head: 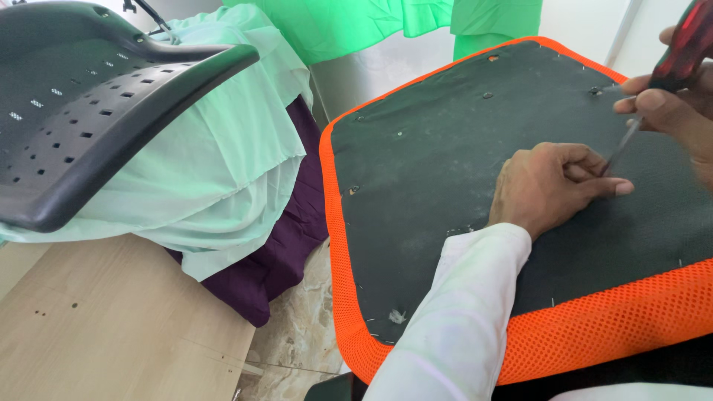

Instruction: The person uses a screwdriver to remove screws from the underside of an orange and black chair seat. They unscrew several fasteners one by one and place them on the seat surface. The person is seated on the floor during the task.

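Note:
A chair seat cushion lies upside down in front of me, its dark grey underside up and orange mesh wrapped around the rim. My left hand rests on the dark underside, fingers curled around the tip of a screwdriver shaft. My right hand at the right edge grips a screwdriver with a red translucent handle; its thin shaft slants down to my left fingers. Small screw holes and staples dot the underside.
A black perforated plastic chair shell sits at the upper left on pale green cloth over dark purple fabric. A light wooden board lies at the lower left. Marble floor shows between. Bright green cloth hangs behind.

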